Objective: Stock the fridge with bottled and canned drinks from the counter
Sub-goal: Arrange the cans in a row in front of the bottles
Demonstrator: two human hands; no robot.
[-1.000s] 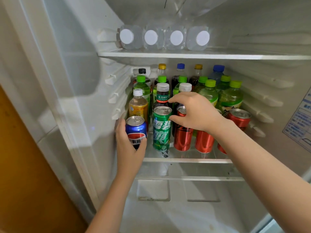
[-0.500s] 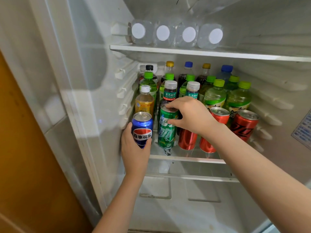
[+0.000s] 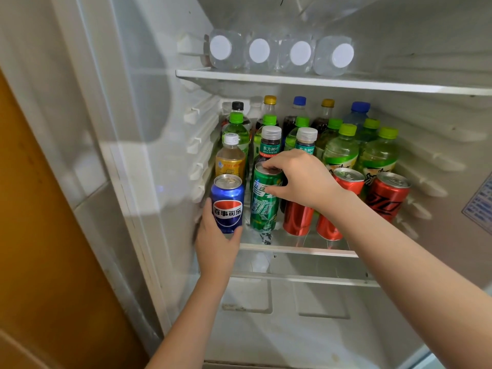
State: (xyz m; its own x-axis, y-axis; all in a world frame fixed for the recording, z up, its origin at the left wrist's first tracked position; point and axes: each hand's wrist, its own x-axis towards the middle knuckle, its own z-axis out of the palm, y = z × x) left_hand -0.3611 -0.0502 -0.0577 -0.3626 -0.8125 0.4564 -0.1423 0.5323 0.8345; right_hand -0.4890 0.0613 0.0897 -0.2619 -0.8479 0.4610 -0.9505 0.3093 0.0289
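**Blue can (image 3: 227, 203) front-left, green can (image 3: 265, 201) just R of it**

L hand (image 3: 218, 246) wraps the blue can, fingers curled round its base. Can is upright at front-left of the middle shelf (image 3: 298, 250), just in front of the amber bottle (image 3: 230, 161). Can't tell if it's seated. R hand (image 3: 300, 179) pinches the green can: fingertips (image 3: 267, 166) on lid, thumb on side; also upright. Gap btwn the 2 cans is narrow, so prob. the blue one goes straight back; L hand nearest.
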